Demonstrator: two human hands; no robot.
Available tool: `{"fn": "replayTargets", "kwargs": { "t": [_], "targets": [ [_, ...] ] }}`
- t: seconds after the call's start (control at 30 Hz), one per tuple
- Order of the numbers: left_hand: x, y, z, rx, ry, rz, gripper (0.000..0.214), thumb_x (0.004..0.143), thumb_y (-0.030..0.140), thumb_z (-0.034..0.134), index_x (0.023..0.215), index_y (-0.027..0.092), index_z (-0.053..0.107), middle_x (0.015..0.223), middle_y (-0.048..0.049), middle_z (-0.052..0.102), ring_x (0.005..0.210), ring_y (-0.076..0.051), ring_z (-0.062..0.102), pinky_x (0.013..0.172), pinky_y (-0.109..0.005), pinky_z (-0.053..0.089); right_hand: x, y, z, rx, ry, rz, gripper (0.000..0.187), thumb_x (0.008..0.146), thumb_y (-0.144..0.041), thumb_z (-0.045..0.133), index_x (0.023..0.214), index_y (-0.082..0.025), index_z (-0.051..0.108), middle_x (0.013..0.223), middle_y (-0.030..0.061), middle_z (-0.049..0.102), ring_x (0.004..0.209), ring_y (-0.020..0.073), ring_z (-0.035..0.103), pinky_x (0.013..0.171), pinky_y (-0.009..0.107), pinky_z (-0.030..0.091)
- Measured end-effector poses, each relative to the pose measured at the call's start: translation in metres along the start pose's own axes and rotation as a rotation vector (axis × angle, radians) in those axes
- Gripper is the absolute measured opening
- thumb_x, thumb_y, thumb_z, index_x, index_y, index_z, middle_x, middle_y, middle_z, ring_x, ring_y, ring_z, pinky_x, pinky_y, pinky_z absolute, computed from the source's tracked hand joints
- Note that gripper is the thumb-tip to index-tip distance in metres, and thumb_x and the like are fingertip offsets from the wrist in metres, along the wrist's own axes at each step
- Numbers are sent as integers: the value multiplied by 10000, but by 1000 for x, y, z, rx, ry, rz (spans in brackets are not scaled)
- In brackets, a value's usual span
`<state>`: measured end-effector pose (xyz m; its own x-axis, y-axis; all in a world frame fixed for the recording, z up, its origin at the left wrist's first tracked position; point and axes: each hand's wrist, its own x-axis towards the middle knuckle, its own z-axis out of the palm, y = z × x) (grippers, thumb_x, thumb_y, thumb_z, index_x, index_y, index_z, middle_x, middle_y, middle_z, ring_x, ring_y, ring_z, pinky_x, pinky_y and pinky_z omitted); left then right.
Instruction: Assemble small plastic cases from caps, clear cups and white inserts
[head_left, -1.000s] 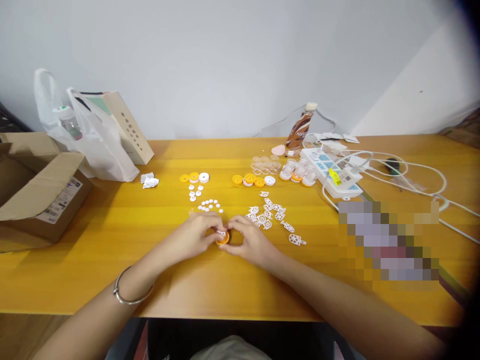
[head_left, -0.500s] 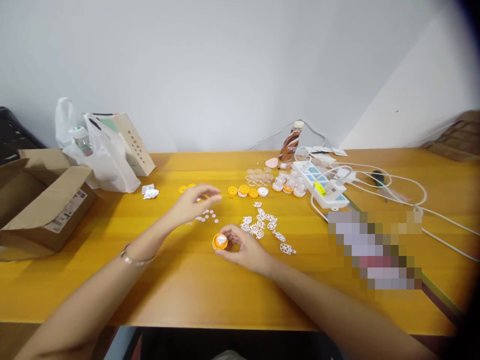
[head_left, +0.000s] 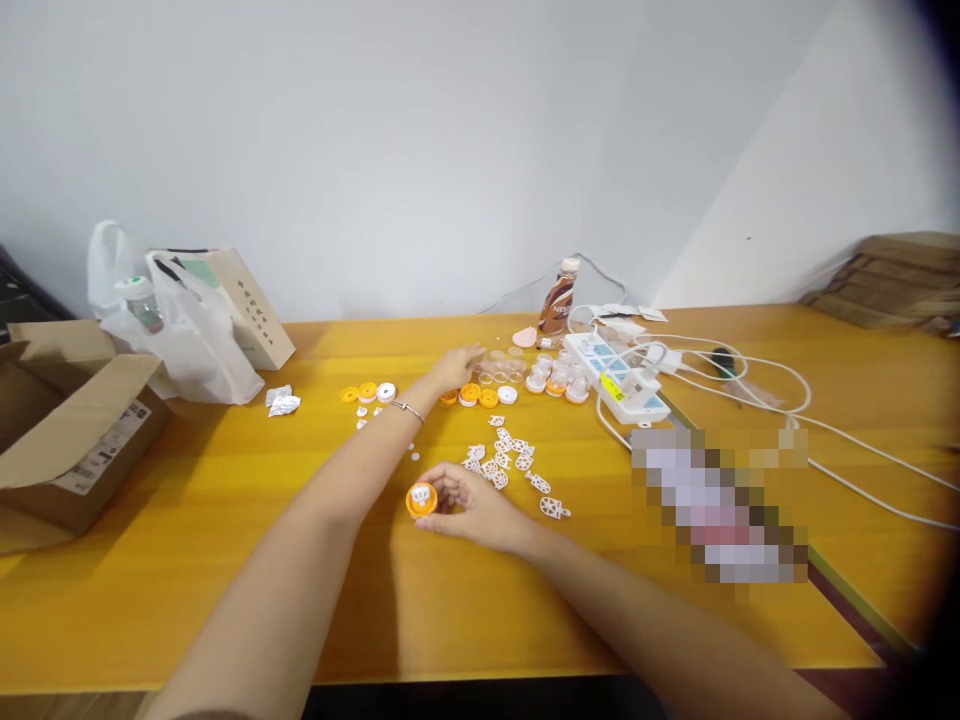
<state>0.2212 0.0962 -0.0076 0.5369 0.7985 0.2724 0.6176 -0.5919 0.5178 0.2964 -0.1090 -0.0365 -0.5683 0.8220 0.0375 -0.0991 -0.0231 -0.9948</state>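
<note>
My right hand (head_left: 476,505) is closed around the side of a small round orange cap (head_left: 421,513), which has a white piece (head_left: 421,494) in its middle. Farther off, my left hand (head_left: 456,368) stretches forward over the table, its fingers extended. Its fingertips are at the left edge of a group of clear plastic cups (head_left: 496,366); whether they touch one I cannot tell. Orange and white round caps (head_left: 488,398) stand in a row just below that hand. Flat white cut-out pieces (head_left: 502,460) lie scattered beyond my right hand.
A white power strip (head_left: 619,380) with tangled cables lies at the right, near a brown drink bottle (head_left: 558,300). Assembled clear-topped caps (head_left: 557,380) stand beside it. At the left are a cardboard box (head_left: 82,420), a plastic bag (head_left: 187,350) and crumpled foil (head_left: 283,401).
My left hand has moved away from me and to the right, from above the small white discs to the clear cups. My right hand keeps hold of the orange cap. The view has shifted slightly.
</note>
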Motion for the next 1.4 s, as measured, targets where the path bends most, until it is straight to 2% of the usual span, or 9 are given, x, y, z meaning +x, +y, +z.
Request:
{"fn": "replayTargets", "kwargs": {
  "t": [0.1,0.27,0.33,0.43,0.53,0.6,0.8,1.07,1.4],
  "targets": [
    [-9,-3,-5,-18,84,-42,261,874,265,505,1101,142,538,1144,-93,548,1002,-199,554,863,-412,465,1,1,0,37,14,-1,380,591,-265,768,886,-185,543,794,-20,599,690,85,551,696,242,445],
    [-42,13,-40,-117,294,-81,329,904,303,433,1136,79,500,1029,-85,576,960,-197,568,820,-346,476,4,0,-2,108,78,29,402,545,-258,791,883,-181,588,785,-17,623,682,89,566,756,272,456],
    [-72,25,-58,-168,367,-90,390,903,325,411,1173,49,464,977,-92,591,883,-163,585,770,-272,475,5,-2,-3,129,106,41,407,544,-271,791,896,-183,606,808,-7,642,700,99,581,791,293,454],
    [-130,41,-76,-237,382,-73,364,875,348,462,1163,129,496,885,-53,617,676,-98,579,619,-212,470,5,-5,-2,148,123,49,393,575,-294,773,924,-188,628,868,11,665,757,118,603,844,319,442],
    [-182,49,-78,-347,350,39,244,826,289,558,1038,174,597,908,-55,616,692,-105,563,631,-227,463,4,-8,0,147,122,39,377,611,-312,750,951,-194,641,905,18,673,778,129,609,849,325,442],
    [-202,49,-73,-360,349,62,224,806,259,587,1015,182,617,900,-56,613,723,-119,565,652,-240,466,4,-8,-1,131,120,34,363,616,-320,745,943,-194,649,898,16,675,763,128,606,827,315,447],
    [-210,46,-57,-270,236,122,238,788,244,612,1017,179,623,872,-64,630,728,-126,572,663,-249,480,6,-7,-3,76,120,14,327,631,-330,732,916,-189,657,820,0,662,676,104,570,729,268,445],
    [-215,45,-47,-313,225,108,232,791,237,607,1013,170,622,913,-78,627,781,-137,591,707,-258,492,4,-4,0,39,103,-3,295,662,-329,710,912,-182,653,766,-14,623,613,76,513,635,223,419],
    [-216,50,-51,-591,87,-28,215,841,234,528,1035,160,583,991,-88,632,902,-165,594,815,-296,479,3,-11,-3,8,59,11,283,668,-392,691,858,-182,688,693,-9,616,603,101,499,617,235,411]
  ]
}}
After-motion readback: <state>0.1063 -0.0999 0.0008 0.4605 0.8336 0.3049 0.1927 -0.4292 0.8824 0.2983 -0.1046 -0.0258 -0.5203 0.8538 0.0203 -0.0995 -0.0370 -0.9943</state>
